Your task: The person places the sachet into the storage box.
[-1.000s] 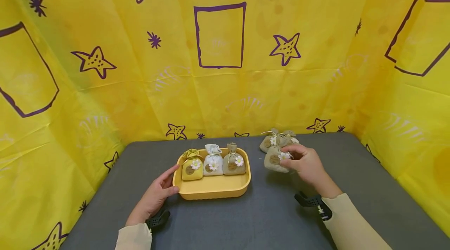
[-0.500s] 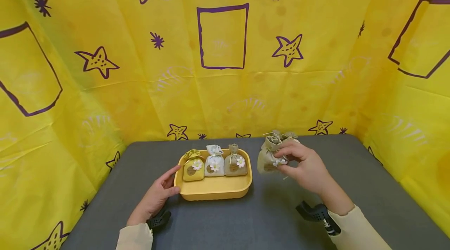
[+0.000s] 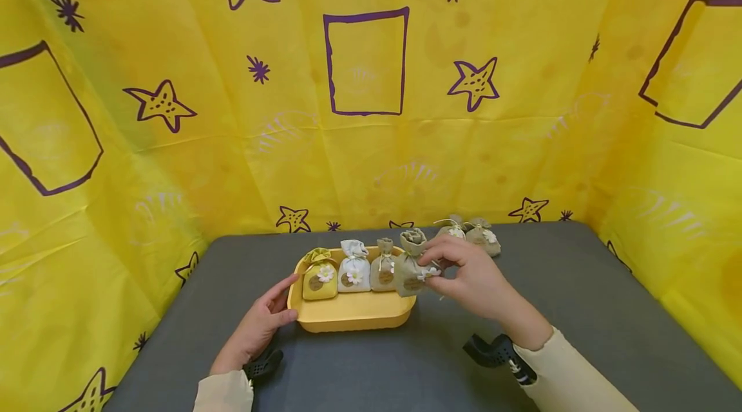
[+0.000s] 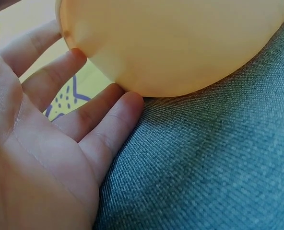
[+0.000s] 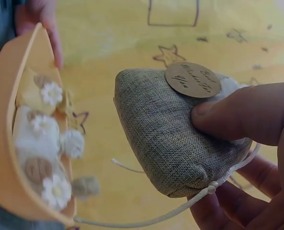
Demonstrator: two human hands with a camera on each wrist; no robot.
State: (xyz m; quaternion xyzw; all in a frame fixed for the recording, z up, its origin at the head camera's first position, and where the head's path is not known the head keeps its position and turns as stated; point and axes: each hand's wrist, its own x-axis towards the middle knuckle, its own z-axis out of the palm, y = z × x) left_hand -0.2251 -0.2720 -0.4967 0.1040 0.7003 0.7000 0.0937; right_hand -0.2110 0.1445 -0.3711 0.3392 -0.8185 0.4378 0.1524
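My right hand (image 3: 475,280) pinches a grey-brown drawstring sachet (image 3: 409,275) between thumb and fingers, above the right end of a yellow tray (image 3: 353,320). Up close in the right wrist view, the held sachet (image 5: 151,122) has a round tag, a white flower partly under the thumb and a loose pale cord. Inside the tray stand a yellow sachet (image 3: 319,284), a white one (image 3: 353,273) and a grey-brown one (image 3: 382,275), partly hidden by the held sachet. Straight fingers of my left hand (image 3: 257,322) touch the tray's left end; in the left wrist view its fingertips meet the outer wall (image 4: 156,48).
Two more grey-brown sachets lie at the back of the dark grey table (image 3: 359,373), one of them (image 3: 483,236) right of the other (image 3: 453,225). A yellow cloth (image 3: 365,161) with purple drawings hangs around the table's back and sides.
My right hand has lifted the sachet away from the other two and carried it left to the tray's right end. The left hand has stayed at the tray's left end.
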